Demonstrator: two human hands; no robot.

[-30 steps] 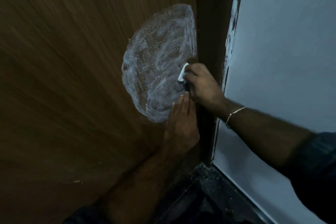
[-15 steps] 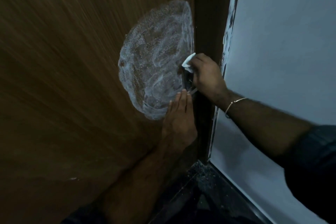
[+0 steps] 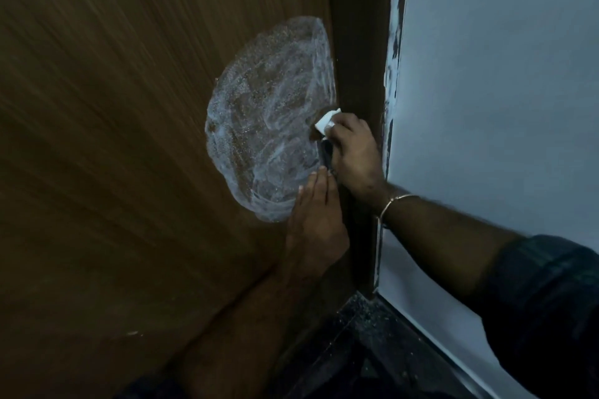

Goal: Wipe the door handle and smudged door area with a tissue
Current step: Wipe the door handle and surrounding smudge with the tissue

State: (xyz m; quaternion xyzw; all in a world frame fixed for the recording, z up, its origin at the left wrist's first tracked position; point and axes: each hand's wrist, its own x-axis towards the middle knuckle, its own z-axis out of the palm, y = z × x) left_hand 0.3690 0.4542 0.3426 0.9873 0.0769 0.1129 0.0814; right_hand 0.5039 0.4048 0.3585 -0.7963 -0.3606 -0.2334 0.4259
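Head view first, and we're looking down a brown wood-grain door [image 3: 113,139] with a big white soapy smudge [image 3: 265,120] swirled across it, right up against the dark door frame [image 3: 359,42]. Beyond that frame sits a pale grey wall [image 3: 502,74], and a dark speckled floor [image 3: 372,350] shows at the bottom. Now the hands: our right hand [image 3: 353,152] has its fingers curled tight around a folded white tissue [image 3: 325,122], pressing it at the smudge's right edge, just above the dark door handle [image 3: 325,154] (mostly hidden behind the knuckles). A thin bracelet [image 3: 393,204] circles that wrist. Our left hand [image 3: 316,217] lies flat, fingers straight together, palm on the door beneath the smudge, holding nothing.
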